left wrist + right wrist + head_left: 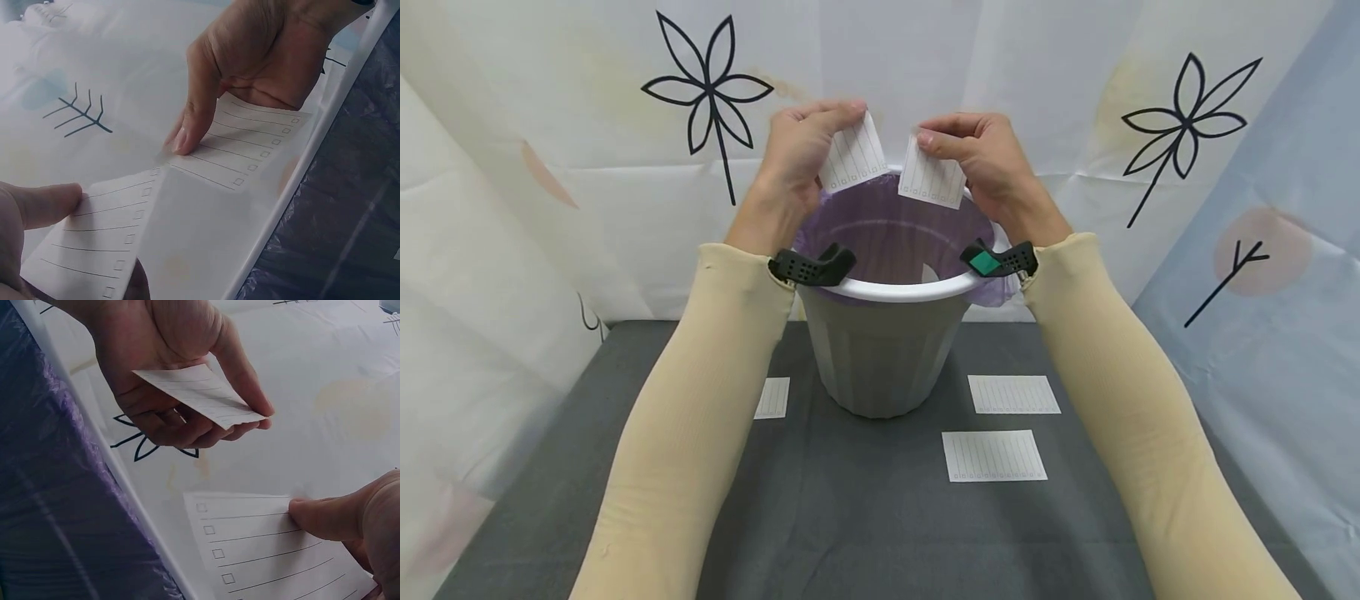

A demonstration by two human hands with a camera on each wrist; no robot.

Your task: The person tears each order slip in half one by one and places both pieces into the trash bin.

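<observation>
Over the far rim of a grey trash bin (887,354), my left hand (793,158) pinches a small piece of lined paper (856,154) with a row of tiny checkboxes. A matching piece of lined paper (931,177) is pinched between thumb and fingers of my right hand (988,158). A gap separates the two pieces in the head view. Both thumbs lie on the paper's face, as the left thumb (50,203) shows in the left wrist view and the right thumb (328,515) in the right wrist view. Purple liner (887,225) lines the bin, with a white scrap (929,273) inside.
Two lined sheets (1013,394) (995,456) lie on the dark grey tablecloth (850,517) right of the bin. Another lined sheet (772,398) shows at left, partly hidden behind my left sleeve. A patterned white curtain (587,225) hangs behind the table.
</observation>
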